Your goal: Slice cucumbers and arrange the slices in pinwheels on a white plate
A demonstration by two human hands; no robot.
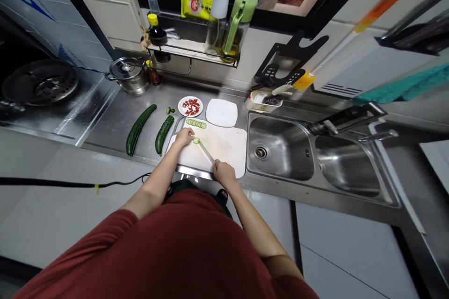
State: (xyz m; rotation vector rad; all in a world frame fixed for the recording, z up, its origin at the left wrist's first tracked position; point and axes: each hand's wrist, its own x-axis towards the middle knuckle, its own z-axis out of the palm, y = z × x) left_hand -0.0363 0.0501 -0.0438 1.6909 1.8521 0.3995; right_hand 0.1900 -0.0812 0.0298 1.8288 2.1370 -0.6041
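A white cutting board (224,145) lies on the steel counter in front of me. My right hand (225,172) grips a kitchen knife (206,152), its blade pointing up and left across the board. At the blade's tip is a small bunch of pale green cucumber slices (196,140). My left hand (184,137) is just left of them with its fingers curled and drawn together; whatever they hold is too small to make out. Near the board's top edge a row of cucumber slices (196,124) overlaps. Two whole cucumbers, one nearer (164,134) and one farther (140,129), lie left of the board.
Behind the board are a plate of chopped red pieces (191,106) and a white plate (221,112). Cucumber ends (170,110) lie beside them. A steel pot (129,75) stands back left, a double sink (280,149) right. A rack (196,54) holds bottles above.
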